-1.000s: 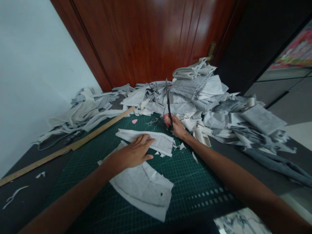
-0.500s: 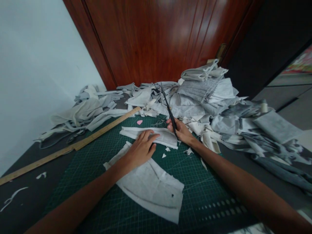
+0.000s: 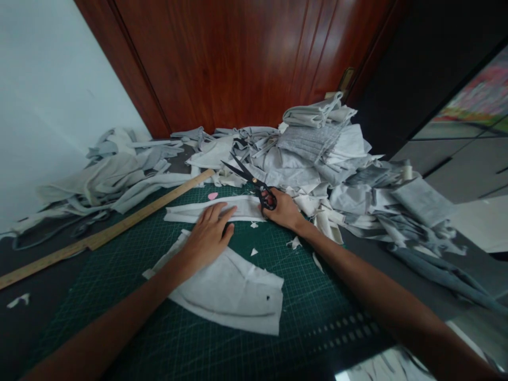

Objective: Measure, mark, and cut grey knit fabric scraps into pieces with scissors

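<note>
My right hand point(image 3: 282, 209) grips the black handles of a pair of scissors point(image 3: 254, 181). The scissors' blades are parted and point to the far left, over the fabric scraps. A narrow folded strip of pale grey fabric point(image 3: 250, 207) lies crosswise, its right end beside the right hand. My left hand point(image 3: 210, 233) rests with fingers spread, its fingertips on that strip. Partly under the left hand and wrist is a larger curved grey fabric piece point(image 3: 234, 291) with a small dark mark near its right end.
A green cutting mat point(image 3: 317, 296) lies beneath. A wooden ruler point(image 3: 130, 225) crosses at left, with a pink piece of chalk or similar point(image 3: 212, 196) near its far end. Heaps of grey fabric point(image 3: 309, 153) line the back and right. Small offcuts point(image 3: 254, 252) dot the mat.
The scissors have swung left and their blades have parted; before, they pointed away and looked closed. The strip now lies straighter crosswise. The whole view has shifted slightly.
</note>
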`<state>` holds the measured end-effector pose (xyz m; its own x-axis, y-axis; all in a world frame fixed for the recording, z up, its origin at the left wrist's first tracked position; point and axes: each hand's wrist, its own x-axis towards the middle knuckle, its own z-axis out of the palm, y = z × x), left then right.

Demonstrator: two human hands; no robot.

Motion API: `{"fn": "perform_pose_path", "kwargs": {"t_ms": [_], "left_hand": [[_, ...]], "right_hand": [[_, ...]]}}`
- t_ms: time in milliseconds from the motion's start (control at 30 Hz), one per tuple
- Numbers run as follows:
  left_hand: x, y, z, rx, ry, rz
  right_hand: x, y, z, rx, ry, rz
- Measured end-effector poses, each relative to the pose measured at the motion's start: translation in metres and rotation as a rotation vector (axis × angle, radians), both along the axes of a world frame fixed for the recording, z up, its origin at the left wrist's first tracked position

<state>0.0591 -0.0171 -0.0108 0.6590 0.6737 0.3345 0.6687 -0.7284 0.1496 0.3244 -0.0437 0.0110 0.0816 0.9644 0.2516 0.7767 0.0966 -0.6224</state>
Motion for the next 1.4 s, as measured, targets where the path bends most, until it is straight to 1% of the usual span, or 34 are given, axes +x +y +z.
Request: {"fn": "perform_pose_path", "kwargs": {"t_ms": [133,233,300,333,367,400,500,567,600,667,767,800,867,933,1000,1067,1133,1167,1233,1333,1400], "left_hand": [[-0.004,0.009,0.001,0.036,-0.024,0.110],[-0.005,0.010,0.007,0.087,-0.059,0.204],[-0.004,0.007,0.013,0.121,-0.085,0.216],[-0.003,0.006,0.016,0.125,-0.100,0.185],[-0.002,0.003,0.019,0.114,-0.117,0.125],[-0.002,0.001,0.022,0.088,-0.133,0.037],[-0.001,-0.007,0.026,-0.018,-0.113,-0.300],[-0.001,-0.011,0.027,-0.081,-0.042,-0.499],[-0.001,-0.013,0.028,-0.110,-0.007,-0.570],[-0.002,-0.015,0.029,-0.172,0.028,-0.643],[-0.003,-0.016,0.032,-0.239,0.051,-0.661],[-0.003,-0.016,0.033,-0.250,0.064,-0.673],[-0.003,-0.015,0.033,-0.252,0.086,-0.704],[-0.003,-0.014,0.030,-0.235,0.066,-0.699],[-0.003,-0.013,0.026,-0.233,0.021,-0.652],[-0.002,-0.011,0.022,-0.280,-0.049,-0.614],[-0.001,-0.010,0.021,-0.341,-0.125,-0.570],[-0.001,-0.009,0.021,-0.354,-0.163,-0.533],[0.000,-0.006,0.020,-0.339,-0.200,-0.461],[0.001,0.001,0.018,-0.299,-0.181,-0.453],[0.000,0.007,0.016,-0.287,-0.170,-0.439]], "right_hand": [[0.006,-0.001,0.010,-0.123,-0.219,0.046],[0.011,-0.001,0.018,-0.211,-0.306,0.073],[0.016,-0.001,0.025,-0.244,-0.325,0.100],[0.020,-0.002,0.028,-0.257,-0.332,0.112],[0.025,-0.002,0.030,-0.270,-0.346,0.127],[0.030,-0.002,0.033,-0.283,-0.363,0.142],[0.045,-0.001,0.036,-0.298,-0.421,0.201],[0.053,0.001,0.035,-0.263,-0.435,0.238],[0.055,0.001,0.034,-0.233,-0.437,0.247],[0.053,0.000,0.033,-0.153,-0.433,0.248],[0.034,-0.008,0.038,-0.017,-0.413,0.245],[0.025,-0.012,0.042,0.028,-0.402,0.266],[0.003,-0.023,0.052,0.114,-0.363,0.352],[-0.018,-0.035,0.060,0.151,-0.289,0.514],[-0.036,-0.048,0.065,0.071,-0.147,0.736],[-0.051,-0.059,0.063,0.018,-0.039,0.921],[-0.064,-0.068,0.055,0.051,-0.028,1.016],[-0.069,-0.071,0.050,0.076,-0.069,1.033],[-0.077,-0.076,0.040,0.118,-0.214,0.997],[-0.085,-0.078,0.027,0.146,-0.428,0.912],[-0.088,-0.080,0.021,0.137,-0.501,0.898]]}}
